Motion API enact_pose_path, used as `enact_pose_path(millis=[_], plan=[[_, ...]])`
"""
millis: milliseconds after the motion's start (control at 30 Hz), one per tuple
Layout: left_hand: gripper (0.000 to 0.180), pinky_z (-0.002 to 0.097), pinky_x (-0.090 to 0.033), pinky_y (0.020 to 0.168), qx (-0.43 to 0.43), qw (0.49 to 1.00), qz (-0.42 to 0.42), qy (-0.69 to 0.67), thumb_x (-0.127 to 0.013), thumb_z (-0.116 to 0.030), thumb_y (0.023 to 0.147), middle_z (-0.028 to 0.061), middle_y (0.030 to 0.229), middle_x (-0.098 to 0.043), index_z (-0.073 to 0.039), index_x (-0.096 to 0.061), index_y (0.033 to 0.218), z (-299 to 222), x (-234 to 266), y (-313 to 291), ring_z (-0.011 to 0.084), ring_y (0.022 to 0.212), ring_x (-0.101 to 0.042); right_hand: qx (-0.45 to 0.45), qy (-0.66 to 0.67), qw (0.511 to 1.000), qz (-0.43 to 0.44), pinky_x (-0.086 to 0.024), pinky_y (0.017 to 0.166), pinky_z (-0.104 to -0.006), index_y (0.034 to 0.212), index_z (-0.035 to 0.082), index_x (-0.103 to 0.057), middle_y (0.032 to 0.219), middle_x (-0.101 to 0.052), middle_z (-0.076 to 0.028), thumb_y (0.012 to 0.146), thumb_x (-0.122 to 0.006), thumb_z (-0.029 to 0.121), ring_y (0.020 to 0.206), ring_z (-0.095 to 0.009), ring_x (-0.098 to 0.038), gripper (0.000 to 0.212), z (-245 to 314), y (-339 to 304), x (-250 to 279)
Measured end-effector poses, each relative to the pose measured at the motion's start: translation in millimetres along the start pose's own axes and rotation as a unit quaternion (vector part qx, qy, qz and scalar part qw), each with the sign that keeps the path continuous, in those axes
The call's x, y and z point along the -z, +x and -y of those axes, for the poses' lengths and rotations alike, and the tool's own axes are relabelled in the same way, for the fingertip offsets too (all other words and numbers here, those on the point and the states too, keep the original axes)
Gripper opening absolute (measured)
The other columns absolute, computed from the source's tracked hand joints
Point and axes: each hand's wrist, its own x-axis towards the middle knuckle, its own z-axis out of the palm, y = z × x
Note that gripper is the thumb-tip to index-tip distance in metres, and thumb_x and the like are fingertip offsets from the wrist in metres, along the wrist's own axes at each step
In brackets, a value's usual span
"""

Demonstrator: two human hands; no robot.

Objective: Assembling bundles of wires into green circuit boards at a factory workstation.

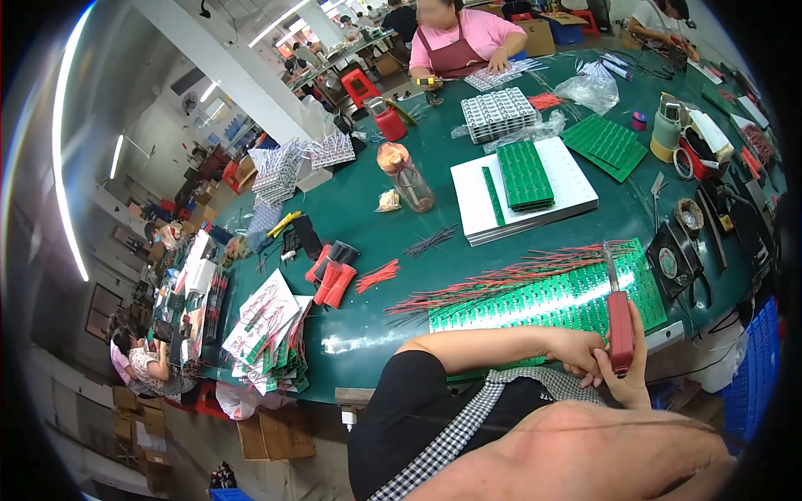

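The right hand [628, 380] is closed around the red handle of a soldering tool [620, 330], one finger lying up along its side. The tool's metal shaft points away from the person, over the right part of a large green circuit board [551, 305]; whether its end touches anything I cannot tell. The left hand [576, 351] is just beside the right one, its fingers curled in; whether it holds something small I cannot tell.

The board lies on the green table [359, 342] along the near edge, in front of the person. Long red wires [501, 273] are strewn along its far side, partly covering it and sticking out past its left end. Close to the board's right end is a black tool stand [671, 260], which takes up that side.

Beyond the wires lies a white stack [568, 179] bearing a pile of smaller green boards [526, 175] and a narrow green strip [493, 196]. To its left are a few dark wires [431, 241], a short bunch of red wires [378, 275] and a clear bottle [409, 182]. Farther left, white sheets [267, 313] are heaped with wired boards near the table's edge. Across the table, a co-worker in pink [464, 42] holds a yellow-handled tool [428, 81] beside white racks [499, 113].
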Motion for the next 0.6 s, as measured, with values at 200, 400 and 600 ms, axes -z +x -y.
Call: enact_pose_path(millis=[200,400,600], plan=[[0.012,0.0203,-0.031,0.038,-0.024,0.999,-0.041,0.007,-0.052,-0.014,0.079,0.0012,0.059,-0.056,-0.003,-0.057,0.08,11,-6,7,0.0051,0.045,-0.045,-0.012,0.079,0.995,-0.059,-0.044,0.075,-0.0258,0.138,0.0,-0.018,0.119,-0.047,-0.016,0.071,-0.059,-0.002,0.091,-0.016,-0.051,0.079,3,-5,-10],[0.012,0.0203,-0.032,0.04,-0.016,0.997,-0.066,0.027,-0.052,-0.015,0.08,0.0,0.059,-0.054,-0.004,-0.056,0.08,0,-7,1,0.0051,0.046,-0.045,0.0,0.062,0.991,-0.117,-0.043,0.07,-0.0238,0.139,0.002,-0.018,0.111,-0.047,-0.01,0.071,-0.056,-0.008,0.081,-0.013,-0.048,0.078,0,-5,-12],[0.011,0.0191,-0.029,0.04,-0.09,0.987,-0.125,-0.044,-0.052,-0.017,0.081,-0.0018,0.063,-0.054,-0.006,-0.054,0.082,2,-3,-3,0.0032,0.048,-0.043,0.0,0.078,0.984,-0.159,-0.042,0.065,-0.0205,0.14,0.006,-0.017,0.101,-0.047,-0.007,0.072,-0.052,-0.011,0.073,-0.009,-0.047,0.079,-5,-6,-11]])
